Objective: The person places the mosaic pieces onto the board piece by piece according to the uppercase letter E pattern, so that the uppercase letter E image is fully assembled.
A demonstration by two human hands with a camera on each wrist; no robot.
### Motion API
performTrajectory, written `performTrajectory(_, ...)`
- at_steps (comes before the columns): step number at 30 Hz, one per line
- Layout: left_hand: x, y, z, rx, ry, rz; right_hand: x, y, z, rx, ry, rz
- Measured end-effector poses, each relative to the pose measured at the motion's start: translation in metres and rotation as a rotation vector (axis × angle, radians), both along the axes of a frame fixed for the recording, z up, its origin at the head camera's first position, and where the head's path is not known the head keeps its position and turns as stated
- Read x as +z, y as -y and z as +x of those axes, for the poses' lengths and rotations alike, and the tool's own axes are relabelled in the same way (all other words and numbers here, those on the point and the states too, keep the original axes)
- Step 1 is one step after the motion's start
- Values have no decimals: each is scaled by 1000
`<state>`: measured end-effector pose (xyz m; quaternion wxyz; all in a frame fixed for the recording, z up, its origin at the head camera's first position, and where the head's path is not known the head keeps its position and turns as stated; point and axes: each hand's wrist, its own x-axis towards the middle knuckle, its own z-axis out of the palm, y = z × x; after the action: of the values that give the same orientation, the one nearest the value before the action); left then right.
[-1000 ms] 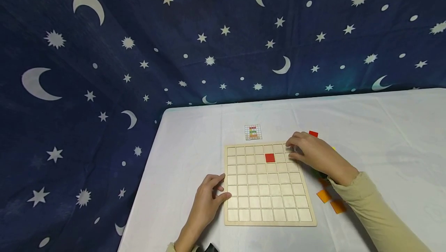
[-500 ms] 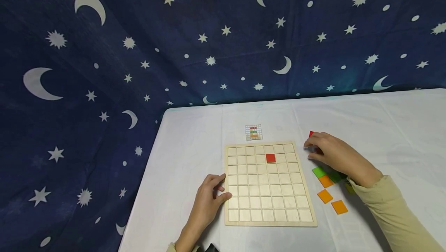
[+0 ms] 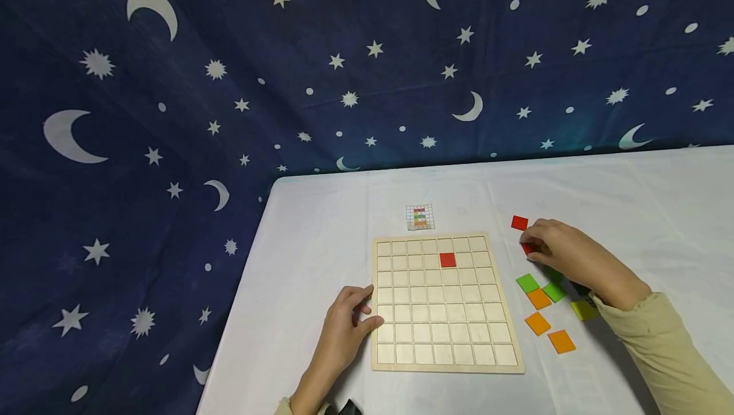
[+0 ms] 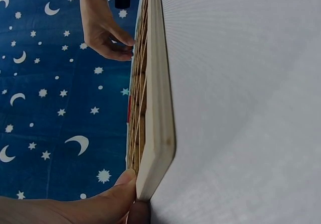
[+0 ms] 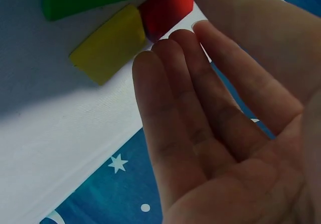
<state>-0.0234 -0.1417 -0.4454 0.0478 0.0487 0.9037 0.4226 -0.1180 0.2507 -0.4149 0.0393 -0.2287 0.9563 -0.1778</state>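
At the left edge of the wooden grid board (image 3: 424,367) rests my left hand (image 3: 341,326), its thumb on top of the rim. The left wrist view shows the thumb (image 4: 113,196) above the board's edge and a fingertip below it. One red tile (image 3: 448,260) lies in a cell of the upper rows. Right of the board, my right hand (image 3: 564,252) reaches over a red tile (image 3: 527,248), partly covering it. In the right wrist view its fingers are extended, with the thumb by that red tile (image 5: 168,10); a yellow tile (image 5: 110,45) touches it.
Another red tile (image 3: 519,222) lies just beyond the right hand. Nearer are a green tile (image 3: 527,283), several orange tiles (image 3: 538,323) and a yellow tile (image 3: 583,310). A small printed grid card (image 3: 420,217) lies behind the board. Dark starry cloth (image 3: 344,51) hangs behind.
My right hand has moved from above the board's upper right corner rightward to the loose tiles, uncovering more of them. The left hand stays at the board's edge.
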Motion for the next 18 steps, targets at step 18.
performTrajectory(18, 0, 1, 0, -11, 6, 6, -1, -3, -5, -20, 10, -8)
